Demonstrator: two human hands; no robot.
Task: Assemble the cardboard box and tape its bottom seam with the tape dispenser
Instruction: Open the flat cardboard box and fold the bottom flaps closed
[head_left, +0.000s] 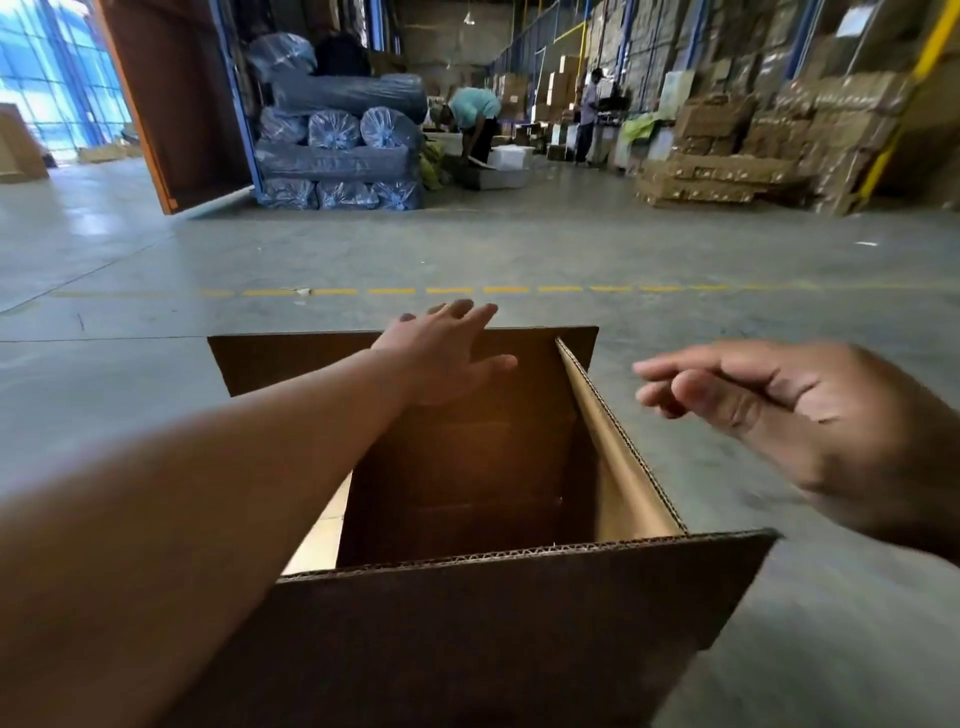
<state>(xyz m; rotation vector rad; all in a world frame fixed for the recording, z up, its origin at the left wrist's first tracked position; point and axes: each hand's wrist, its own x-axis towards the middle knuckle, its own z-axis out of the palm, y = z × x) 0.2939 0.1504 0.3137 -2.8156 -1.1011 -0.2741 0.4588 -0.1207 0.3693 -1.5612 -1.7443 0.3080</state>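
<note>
A brown cardboard box (519, 613) stands open-topped on the concrete floor right in front of me, its flaps upright. My left hand (447, 353) reaches across the opening with fingers spread, lying against the far flap near its top edge. My right hand (810, 421) hovers to the right of the box, apart from the right flap, fingers loosely curled and holding nothing. Inside, the box is dark; I can see inner flaps low down. No tape dispenser is in view.
Grey warehouse floor with a dashed yellow line (467, 290) beyond the box. Far off stand wrapped blue rolls (337, 140), an orange container door (166, 104), cardboard stacks (753, 156) at right, and two people (472, 124) working at the back.
</note>
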